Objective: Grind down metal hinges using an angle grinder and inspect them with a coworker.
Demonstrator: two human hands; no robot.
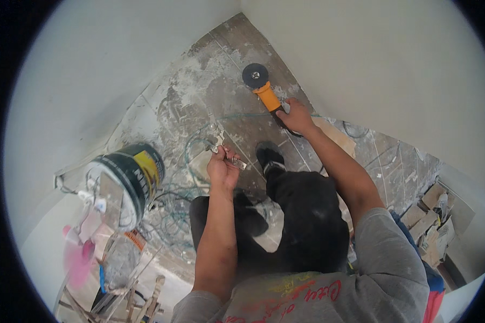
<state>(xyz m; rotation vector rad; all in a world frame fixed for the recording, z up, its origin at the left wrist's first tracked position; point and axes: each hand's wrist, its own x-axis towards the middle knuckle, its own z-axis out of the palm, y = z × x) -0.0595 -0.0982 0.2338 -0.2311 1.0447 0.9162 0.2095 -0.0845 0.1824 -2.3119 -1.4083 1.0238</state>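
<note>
Your right hand [296, 117] is closed around the black rear body of the angle grinder [268, 98]. Grinder runs up and left from your grip: yellow front section, then black disc [255, 75] at the far end, well clear of your fingers. Can't tell if it touches the floor.

Your left hand [223, 171] is pinched on small silvery metal parts [219, 140], palm turned up; one piece sticks out above the fingers, another to the right. Exact type unreadable. Grinder sits up and right of that hand, apart from it.

Further out: black shoe [269, 155] between your hands, just below the grinder. Teal cable [186, 153] loops over the dusty tiled floor [237, 43] left of your left hand. Dark green bucket [137, 166] with yellow label beyond it. Pink fan blades [80, 262] lower left. Broken scraps [430, 218] piled far right.
</note>
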